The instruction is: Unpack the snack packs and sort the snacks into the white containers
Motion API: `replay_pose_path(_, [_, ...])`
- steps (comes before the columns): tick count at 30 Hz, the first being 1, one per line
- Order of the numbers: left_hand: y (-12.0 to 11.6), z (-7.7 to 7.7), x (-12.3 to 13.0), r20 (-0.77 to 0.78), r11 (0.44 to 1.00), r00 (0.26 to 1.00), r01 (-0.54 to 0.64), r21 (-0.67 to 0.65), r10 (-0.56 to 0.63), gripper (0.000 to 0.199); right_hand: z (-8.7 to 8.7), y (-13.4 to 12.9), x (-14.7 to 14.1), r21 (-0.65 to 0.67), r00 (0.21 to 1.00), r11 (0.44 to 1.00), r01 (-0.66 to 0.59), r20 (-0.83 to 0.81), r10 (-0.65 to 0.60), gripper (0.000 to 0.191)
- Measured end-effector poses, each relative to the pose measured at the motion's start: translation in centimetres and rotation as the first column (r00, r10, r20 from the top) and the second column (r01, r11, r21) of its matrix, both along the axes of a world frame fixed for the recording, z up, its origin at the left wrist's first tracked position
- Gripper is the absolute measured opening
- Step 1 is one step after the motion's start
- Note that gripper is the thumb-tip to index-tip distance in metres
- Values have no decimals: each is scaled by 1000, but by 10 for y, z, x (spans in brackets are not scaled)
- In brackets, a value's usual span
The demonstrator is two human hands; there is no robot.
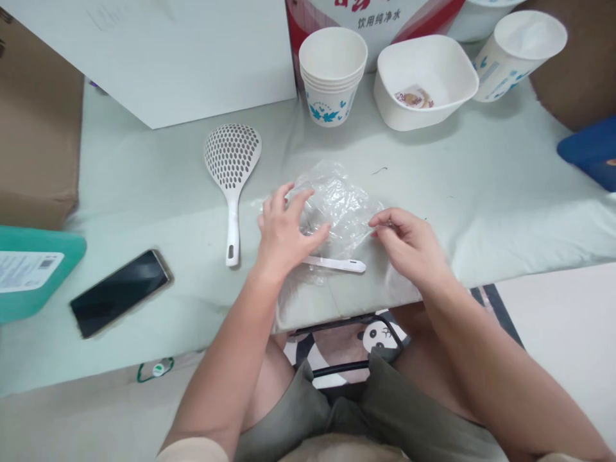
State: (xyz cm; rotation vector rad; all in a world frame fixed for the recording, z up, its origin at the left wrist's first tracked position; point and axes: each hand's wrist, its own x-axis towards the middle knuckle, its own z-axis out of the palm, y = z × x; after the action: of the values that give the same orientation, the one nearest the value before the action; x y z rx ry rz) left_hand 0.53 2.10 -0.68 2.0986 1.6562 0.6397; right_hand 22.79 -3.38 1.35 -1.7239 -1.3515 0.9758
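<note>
Pinching crumpled clear plastic with right hand, left hand splayed.

Worn on the head, above the seated person's lap, facing ahead to twelve o'clock and steeply down at the tabletop. Sits near enough to show both hands whole around the middle: left hand toward nine, right hand toward three. Takes in the forearms from seven and four o'clock. Reaches forward to the white box at eleven and the printed carton just past twelve, cropping both along the top edge.
</note>
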Motion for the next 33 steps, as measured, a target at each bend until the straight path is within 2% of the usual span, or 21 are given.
replay_pose_path(3, [4,-4,-5,8,994,995,-102,49,102,52,-3,3,4,56,989,996,66,-140,-58,14])
replay_pose_path(6, [7,-10,-9,-1,995,997,-82,59,82,53,-7,6,1,52,966,993,107,-240,-91,25])
replay_pose_path(8, [9,-11,-10,31,996,997,-66,57,65,53,-9,7,-3,77,952,992,97,-299,-70,32])
replay_pose_path(11, [11,-8,-11,103,998,993,-58,32,55,58,-7,8,-8,142,913,987,70,-408,-6,28])
replay_pose_path(13, [12,-5,-14,159,1000,987,-1,-11,2,68,-2,7,-9,141,862,989,51,-507,28,31])
replay_pose_path(16, [11,-2,-21,305,981,948,140,-136,-93,86,11,5,-6,77,712,996,-34,-698,78,39])
replay_pose_path(18, [9,-1,-24,442,939,889,249,-235,-125,94,17,4,-3,52,617,994,-100,-780,102,42])
replay_pose_path(21, [3,2,-22,663,838,738,434,-331,-121,102,21,1,1,90,543,985,-147,-825,157,39])
replay_pose_path(23, [-2,7,-18,766,745,639,542,-387,-67,108,20,0,4,123,514,981,-151,-838,184,36])
replay_pose_path(25, [-4,13,-15,810,648,586,606,-461,28,108,18,-1,5,123,509,983,-135,-842,175,34])
replay_pose_path(26, [-5,16,-14,814,601,575,623,-501,83,103,17,-1,5,111,511,986,-125,-844,160,34])
replay_pose_path(28, [-4,21,-14,799,517,574,635,-573,181,77,16,1,4,83,497,989,-119,-858,132,33])
replay_pose_path(30, [-2,24,-17,776,456,588,640,-619,229,54,15,5,2,59,449,989,-136,-886,115,35])
replay_pose_path(32, [-2,25,-19,766,437,597,639,-633,238,43,13,9,-2,19,402,991,-129,-913,70,42])
replay_pose_path(33, [-2,26,-19,767,452,591,630,-632,249,39,12,11,-4,-16,392,996,-86,-920,20,45])
